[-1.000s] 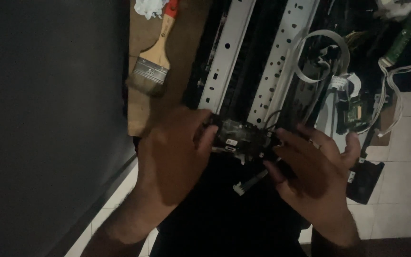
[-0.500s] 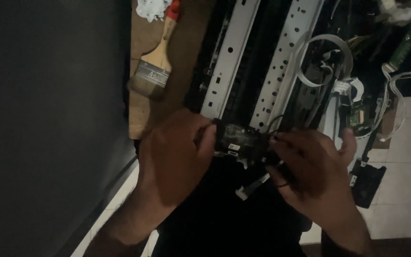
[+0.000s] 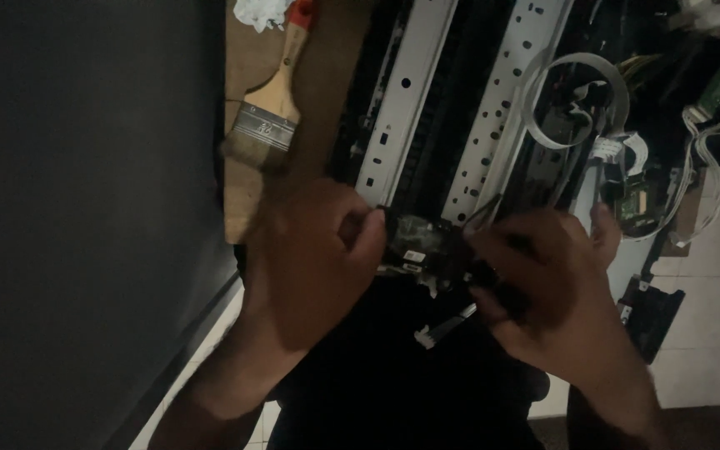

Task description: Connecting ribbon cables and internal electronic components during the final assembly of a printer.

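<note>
My left hand (image 3: pixel 310 258) pinches one end of a small black part (image 3: pixel 422 246) with thumb and fingers closed on it. My right hand (image 3: pixel 543 287) grips the other end, fingers curled tight. The part sits between both hands, just in front of the open machine. A thin wire with a small white plug (image 3: pixel 435 329) hangs under it. I think the best way is to hold the part steady with the left and work slowly with the right, so the wire does not get tugged. It is dark, so I go by feel. Past my hands lie the long metal rails (image 3: pixel 406 108), a paint brush (image 3: pixel 268 117) on a brown board (image 3: pixel 327 100), and a looped flat white cable (image 3: pixel 577 100).
</note>
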